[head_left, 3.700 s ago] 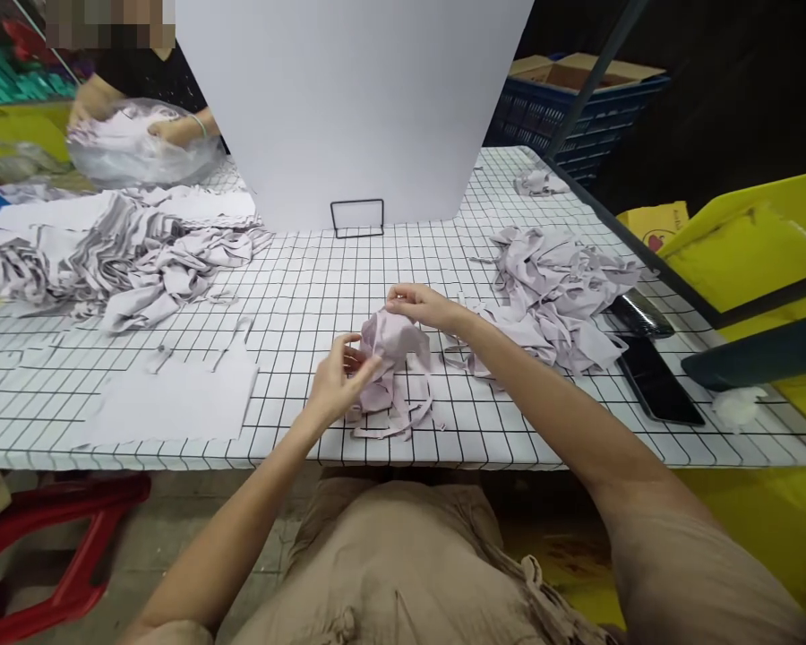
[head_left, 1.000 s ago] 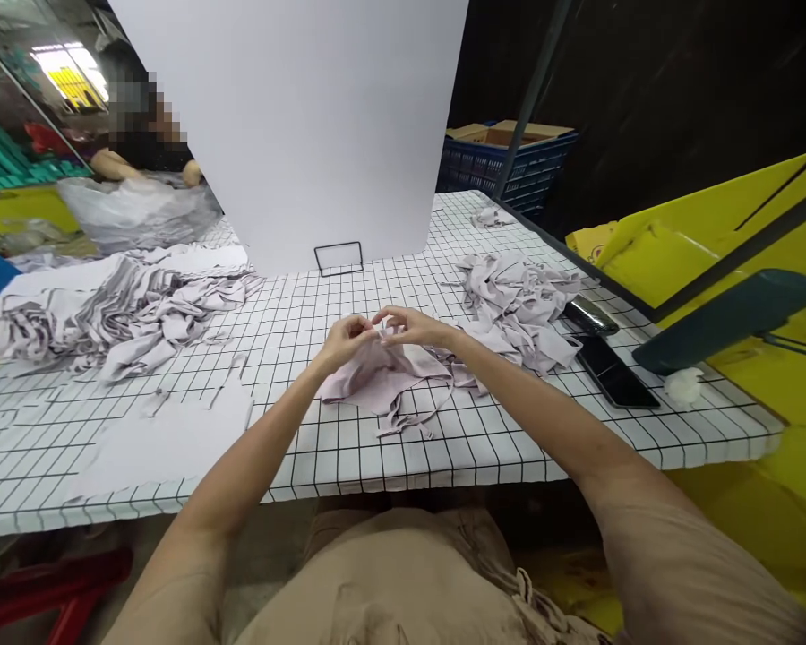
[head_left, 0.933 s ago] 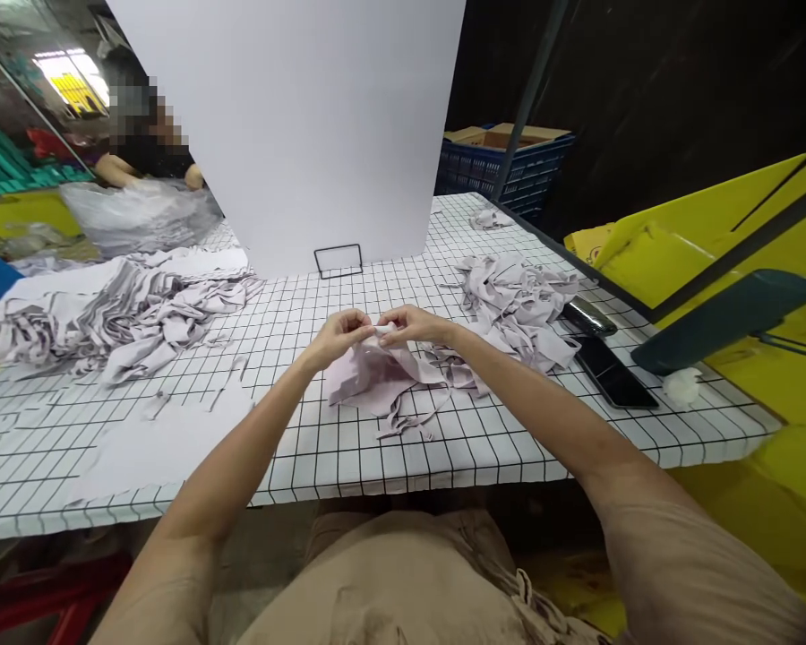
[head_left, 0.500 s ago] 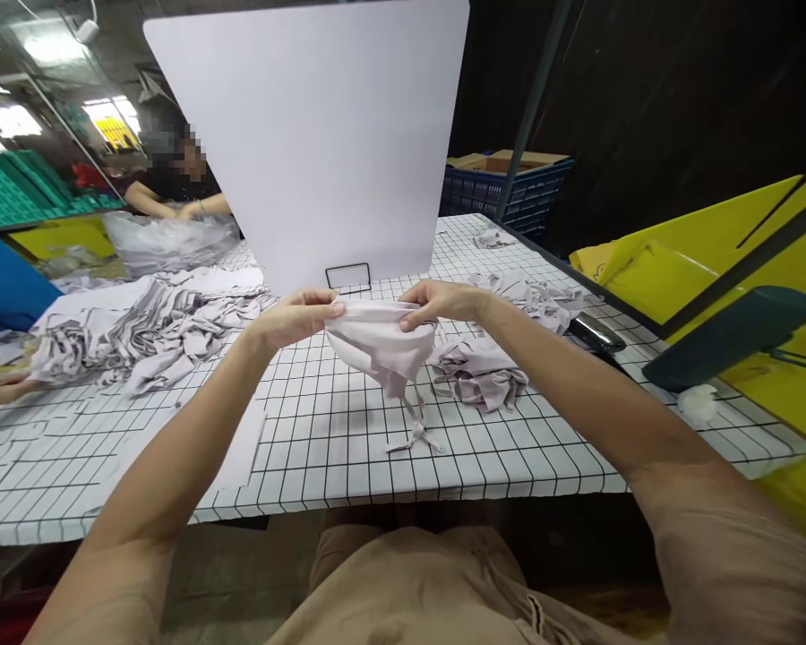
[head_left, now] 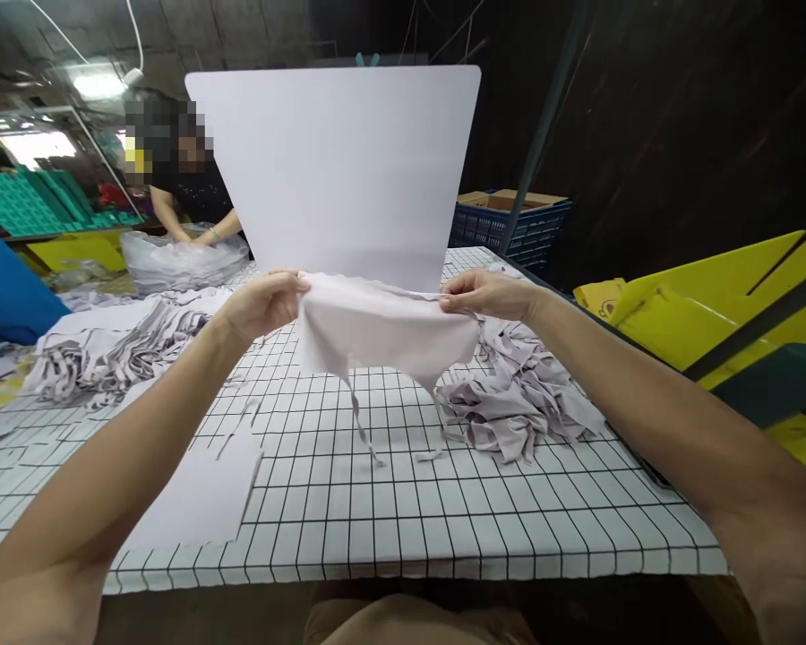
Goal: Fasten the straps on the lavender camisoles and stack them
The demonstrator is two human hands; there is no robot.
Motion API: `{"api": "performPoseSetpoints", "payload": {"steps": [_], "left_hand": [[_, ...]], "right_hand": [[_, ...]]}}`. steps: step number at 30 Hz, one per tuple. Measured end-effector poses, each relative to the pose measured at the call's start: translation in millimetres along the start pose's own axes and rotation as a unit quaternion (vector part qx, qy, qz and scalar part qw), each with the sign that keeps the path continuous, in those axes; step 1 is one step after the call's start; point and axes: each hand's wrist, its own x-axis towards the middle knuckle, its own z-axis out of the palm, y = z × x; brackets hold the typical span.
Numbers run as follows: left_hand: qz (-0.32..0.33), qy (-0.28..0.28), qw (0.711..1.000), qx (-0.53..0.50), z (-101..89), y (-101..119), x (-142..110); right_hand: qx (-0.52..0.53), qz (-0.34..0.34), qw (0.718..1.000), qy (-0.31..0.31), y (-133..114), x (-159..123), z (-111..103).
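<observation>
A pale, thin piece of fabric (head_left: 376, 327) with two narrow ties is stretched out above the checked table (head_left: 349, 528). My left hand (head_left: 265, 305) pinches its upper left corner. At the upper edge towards the right, my right hand (head_left: 487, 296) grips it between thumb and fingers. The ties dangle down, their ends at or just over the tabletop. To the right, below my right forearm, lies a loose heap of similar pale fabric pieces (head_left: 510, 399). A layered stack of pale fabric pieces (head_left: 124, 345) is on the left, beyond my left forearm.
Behind my hands stands a large white board (head_left: 349, 170). White sheets (head_left: 205, 493) lie front left. A co-worker (head_left: 192, 202) handles a clear plastic bag (head_left: 181, 264) at the back left. A blue crate (head_left: 501, 228) stands back right, and yellow panels (head_left: 725, 278) flank the right side.
My hands have moved apart, spreading the bunched fabric wide. Its ties, tangled together before, now hang separately. The view has tilted up and come closer to the table.
</observation>
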Motion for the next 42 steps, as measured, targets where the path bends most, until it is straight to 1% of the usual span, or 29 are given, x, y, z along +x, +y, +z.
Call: {"api": "performPoseSetpoints", "payload": {"steps": [2,4,6,7,8,9,11,13,14,15,16,17,18,20,22,24,26,28,29,30,32,33,34,35,36,38,39,40,42], "left_hand": [[0.006,0.003,1.000,0.030,-11.3,2.4,5.8],[0.012,-0.006,0.995,0.095,-21.1,1.9,12.9],[0.018,-0.020,0.981,0.192,-31.0,-1.1,22.6],[0.021,-0.026,0.967,0.253,-36.3,-3.1,28.9],[0.025,-0.028,0.947,0.320,-41.8,-5.1,36.1],[0.033,-0.020,0.921,0.388,-47.3,-6.8,44.2],[0.078,0.021,0.854,0.514,-57.8,-8.7,61.6],[0.150,0.067,0.781,0.603,-65.9,-8.1,76.3],[0.188,0.083,0.749,0.630,-68.6,-7.7,80.9],[0.219,0.089,0.723,0.649,-70.3,-7.8,82.9],[0.242,0.088,0.706,0.660,-70.9,-9.3,81.8],[0.257,0.085,0.696,0.665,-70.3,-12.8,77.5],[0.265,0.085,0.690,0.668,-68.5,-18.9,69.9],[0.263,0.095,0.688,0.669,-61.0,-40.2,45.4],[0.246,0.107,0.696,0.667,-48.9,-72.6,9.6],[0.224,0.076,0.709,0.665,-33.0,-110.7,-35.7],[0.208,0.035,0.718,0.664,-14.3,-146.0,-88.3],[0.199,0.004,0.719,0.666,5.1,-169.4,-142.8],[0.196,-0.016,0.723,0.662,14.2,-175.1,-168.0],[0.178,-0.034,0.734,0.654,22.2,-176.7,-190.1],[0.136,-0.057,0.776,0.614,33.2,-170.3,-220.8],[0.110,-0.056,0.799,0.588,35.8,-164.4,-228.3],[0.086,-0.047,0.822,0.561,36.6,-158.2,-230.6],[0.065,-0.031,0.843,0.534,36.0,-153.0,-228.2],[0.048,-0.013,0.860,0.508,34.4,-149.5,-221.9],[0.032,0.018,0.885,0.463,30.5,-150.1,-202.1],[0.031,0.028,0.894,0.445,29.2,-154.6,-190.7],[0.031,0.034,0.901,0.432,28.7,-161.5,-179.7],[0.036,0.043,0.904,0.425,30.3,-180.4,-161.7]], "right_hand": [[-0.006,-0.017,1.000,0.011,2.4,2.4,-9.7],[-0.025,-0.024,0.999,0.023,6.3,8.7,-19.4],[-0.058,-0.027,0.997,0.045,11.7,18.8,-29.7],[-0.075,-0.029,0.995,0.060,14.2,25.1,-35.0],[-0.090,-0.034,0.992,0.077,16.1,31.9,-40.2],[-0.106,-0.043,0.989,0.097,16.9,39.1,-45.3],[-0.153,-0.078,0.974,0.147,14.8,53.0,-54.2],[-0.229,-0.128,0.942,0.208,9.4,63.9,-59.9],[-0.271,-0.151,0.920,0.240,6.9,67.2,-60.8],[-0.311,-0.171,0.897,0.264,5.5,68.6,-59.8],[-0.347,-0.185,0.876,0.279,6.0,67.8,-56.7],[-0.377,-0.195,0.860,0.283,8.9,64.9,-51.1],[-0.400,-0.203,0.850,0.278,14.5,59.8,-43.0],[-0.428,-0.208,0.845,0.244,33.6,43.7,-19.2],[-0.434,-0.199,0.855,0.203,61.1,20.8,13.3],[-0.432,-0.181,0.868,0.162,91.2,-8.3,50.9],[-0.427,-0.169,0.880,0.119,116.1,-42.8,89.0],[-0.416,-0.160,0.892,0.074,129.7,-79.6,122.1],[-0.402,-0.156,0.901,0.043,131.4,-96.8,134.9],[-0.378,-0.150,0.914,0.009,130.1,-111.6,144.4],[-0.307,-0.129,0.942,-0.044,121.9,-129.1,152.6],[-0.270,-0.116,0.955,-0.049,116.9,-129.6,151.9],[-0.237,-0.102,0.965,-0.037,112.4,-123.8,148.8],[-0.213,-0.089,0.973,-0.012,108.9,-111.3,144.3],[-0.199,-0.079,0.977,0.018,106.7,-92.5,139.6],[-0.190,-0.067,0.977,0.066,105.2,-39.6,134.1],[-0.194,-0.068,0.976,0.077,105.4,-8.3,135.0],[-0.199,-0.069,0.974,0.084,105.7,23.8,139.0],[-0.217,-0.037,0.972,0.076,106.5,83.6,156.2]]}}
